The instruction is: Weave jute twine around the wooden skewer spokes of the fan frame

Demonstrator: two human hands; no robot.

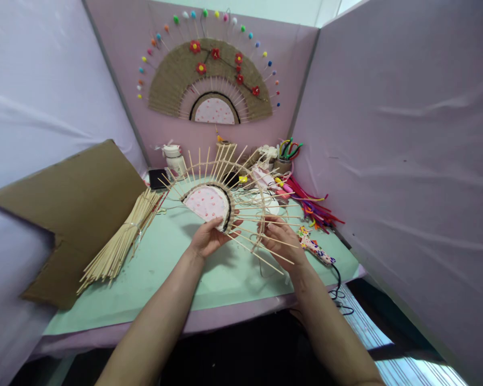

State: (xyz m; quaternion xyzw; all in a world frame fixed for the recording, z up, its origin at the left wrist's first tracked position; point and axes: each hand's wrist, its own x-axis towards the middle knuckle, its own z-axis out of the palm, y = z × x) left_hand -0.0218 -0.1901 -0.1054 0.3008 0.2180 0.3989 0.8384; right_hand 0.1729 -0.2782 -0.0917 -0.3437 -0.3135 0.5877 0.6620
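Note:
A half-made fan (208,202) is held above the table, tilted down to the right. Its half-round base is pale pink with pink dots and a dark cord edge, and thin wooden sticks spread out from it. A strand of twine (262,201) runs across the sticks in an arc. My left hand (213,236) grips the base at its lower right corner, fingers behind it. At the right-hand sticks, my right hand (279,238) has its fingers closed around the twine and sticks. Below it a loose end of twine hangs down.
On the left lie a bundle of sticks (123,236) and a bent cardboard sheet (76,209). A patterned glue gun (316,249) with a black cord and red pipe cleaners (312,206) lie on the right. Behind stand a white bottle (174,158) and a finished fan (165,80) on the wall.

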